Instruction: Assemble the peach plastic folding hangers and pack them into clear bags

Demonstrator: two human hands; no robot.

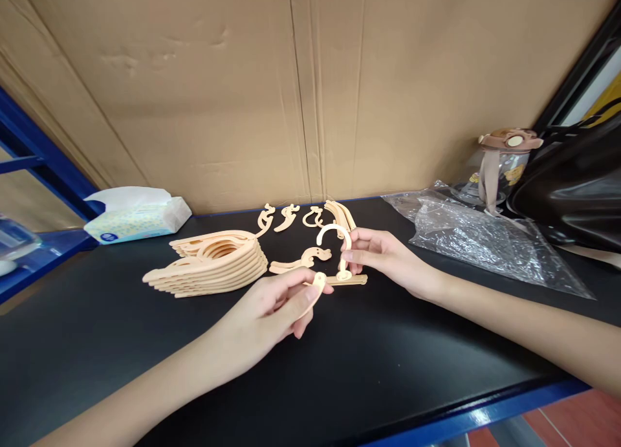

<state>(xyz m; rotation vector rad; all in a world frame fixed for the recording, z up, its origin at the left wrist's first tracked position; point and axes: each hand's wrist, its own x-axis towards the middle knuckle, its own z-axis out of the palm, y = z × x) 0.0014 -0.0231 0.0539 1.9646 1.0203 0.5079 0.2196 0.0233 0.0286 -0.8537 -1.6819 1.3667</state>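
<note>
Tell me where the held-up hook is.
In the head view, the hook is just right of centre, in the right hand, beside the left hand.

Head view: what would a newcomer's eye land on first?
Probably the two bare hands at centre: the right hand holds a curved cream hook, the left hand a cream piece with a rounded end. Next, the neat stack of matching cream parts to their left on the black tabletop. Then the shiny crumpled clear plastic on the right, in front of the bottle.
</note>
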